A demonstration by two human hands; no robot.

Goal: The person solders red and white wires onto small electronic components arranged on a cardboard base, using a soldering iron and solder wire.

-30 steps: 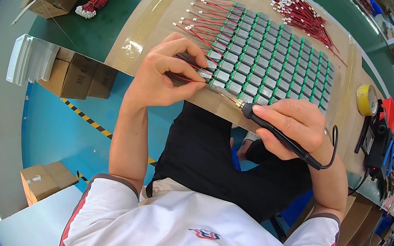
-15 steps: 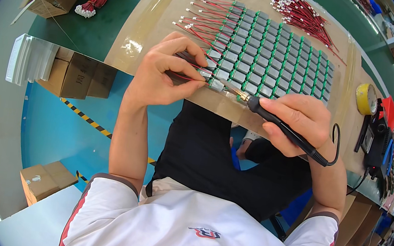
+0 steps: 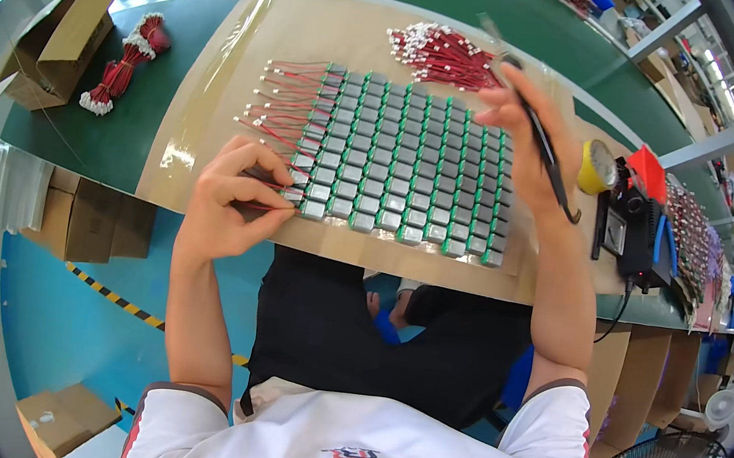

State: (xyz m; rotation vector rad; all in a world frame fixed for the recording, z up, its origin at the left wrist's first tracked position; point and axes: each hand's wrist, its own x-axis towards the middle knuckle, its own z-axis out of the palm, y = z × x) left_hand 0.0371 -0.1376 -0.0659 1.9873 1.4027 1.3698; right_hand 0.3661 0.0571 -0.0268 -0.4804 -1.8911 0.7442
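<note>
At far left, a tied wire bundle (image 3: 118, 74) lies on a green table (image 3: 55, 132). Nearer, the left hand (image 3: 224, 201) pinches a red lead (image 3: 251, 205) at the near left corner of the block grid (image 3: 394, 163); the fingers hide whether its end touches a block. The grid, grey blocks edged in green, lies on brown paper (image 3: 197, 114), more leads fanning from its left column. Beyond sits a loose wire pile (image 3: 445, 59). Right of it, the right hand (image 3: 531, 163) grips a soldering iron (image 3: 547, 151), its blurred tip aimed far, off the blocks. A yellow tape roll (image 3: 596, 166) and a black station (image 3: 647, 252) stand farther right. The step looks like soldering leads along the left column; the next joint would call for a steady lead and the tip lowered lightly onto it.
</note>
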